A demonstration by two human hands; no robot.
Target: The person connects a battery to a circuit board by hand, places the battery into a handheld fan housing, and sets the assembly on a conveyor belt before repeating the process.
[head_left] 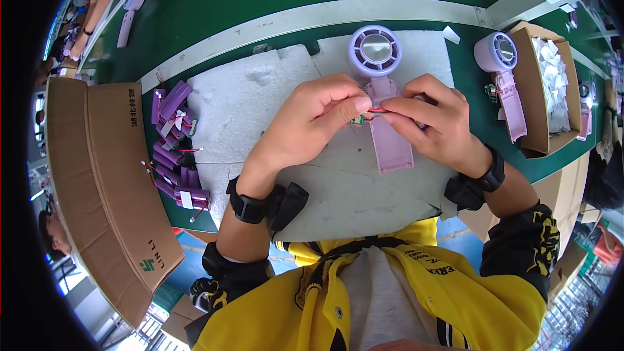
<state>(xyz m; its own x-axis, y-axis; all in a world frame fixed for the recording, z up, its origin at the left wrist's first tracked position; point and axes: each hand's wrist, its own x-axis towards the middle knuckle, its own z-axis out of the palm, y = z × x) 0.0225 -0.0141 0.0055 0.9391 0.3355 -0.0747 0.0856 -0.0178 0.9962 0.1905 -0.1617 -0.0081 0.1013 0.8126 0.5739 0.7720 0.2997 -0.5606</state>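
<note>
A handheld fan with a round lilac head (355, 52) and an open pink handle shell (392, 149) lies on a pale foam pad (240, 91). Over the handle, my left hand (309, 117) pinches a small green circuit board (357, 119) between thumb and fingers. Close beside it, my right hand (439, 117) is closed on thin red and black wires (376, 111) that run toward the board. Something dark purple, perhaps a battery, shows partly among the right fingers; most of it is hidden. The wire ends are covered by my fingertips.
Purple battery packs (172, 101) with wires are heaped left of the pad, beside a large cardboard box (97, 156). At right, another open fan (510, 101) lies near a carton (526, 45) of white paper pieces. A metal rail (292, 18) crosses behind. A co-worker's arm (97, 10) is far left.
</note>
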